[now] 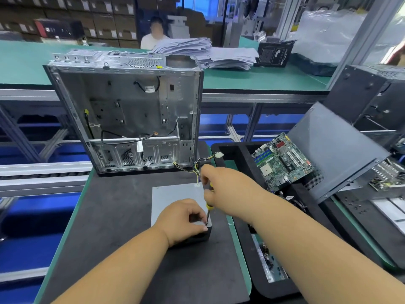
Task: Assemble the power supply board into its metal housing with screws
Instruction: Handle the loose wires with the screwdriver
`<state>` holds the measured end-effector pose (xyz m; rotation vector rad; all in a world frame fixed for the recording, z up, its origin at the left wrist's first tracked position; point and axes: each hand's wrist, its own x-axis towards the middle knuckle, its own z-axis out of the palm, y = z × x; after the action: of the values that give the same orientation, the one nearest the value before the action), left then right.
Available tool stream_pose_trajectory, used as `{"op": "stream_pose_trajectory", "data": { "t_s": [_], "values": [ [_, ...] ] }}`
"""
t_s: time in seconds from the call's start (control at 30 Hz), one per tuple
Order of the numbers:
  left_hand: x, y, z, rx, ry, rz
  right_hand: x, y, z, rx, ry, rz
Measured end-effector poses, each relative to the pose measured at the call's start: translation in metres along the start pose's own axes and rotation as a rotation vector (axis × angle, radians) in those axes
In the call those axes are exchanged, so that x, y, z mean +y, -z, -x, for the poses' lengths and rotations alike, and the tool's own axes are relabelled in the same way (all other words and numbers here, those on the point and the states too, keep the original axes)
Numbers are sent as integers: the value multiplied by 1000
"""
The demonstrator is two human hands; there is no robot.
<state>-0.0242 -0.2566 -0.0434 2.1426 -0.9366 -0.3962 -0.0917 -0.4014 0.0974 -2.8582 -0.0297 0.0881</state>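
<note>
A grey metal power supply housing (173, 194) lies flat on the black mat in front of me, its cable bundle (202, 163) running off the far right corner. My left hand (183, 220) grips the housing's near right corner, fingertips beside the screw spot. My right hand (221, 187) holds a yellow-and-black screwdriver (210, 205) upright, its tip set down on that near right corner next to my left fingers. The board inside the housing is hidden by the lid.
An open silver computer case (131, 110) stands behind the housing. A green motherboard (282, 161) leans in a black tray at right, by a dark panel (335, 148). Small parts lie in a tray (269, 264) near my right forearm. Paper stacks (219, 53) and a person sit beyond.
</note>
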Motion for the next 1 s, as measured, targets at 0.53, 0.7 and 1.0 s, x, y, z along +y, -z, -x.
{"op": "stream_pose_trajectory", "data": {
  "t_s": [0.53, 0.7, 1.0],
  "values": [
    [-1, 1, -1, -6, 5, 11, -2, -3, 4, 80, -51, 280],
    [0, 0, -1, -5, 17, 30, 0, -11, 6, 160, -45, 205],
    [-1, 0, -2, -10, -7, -6, 2, -13, 9, 163, -123, 269]
  ]
}}
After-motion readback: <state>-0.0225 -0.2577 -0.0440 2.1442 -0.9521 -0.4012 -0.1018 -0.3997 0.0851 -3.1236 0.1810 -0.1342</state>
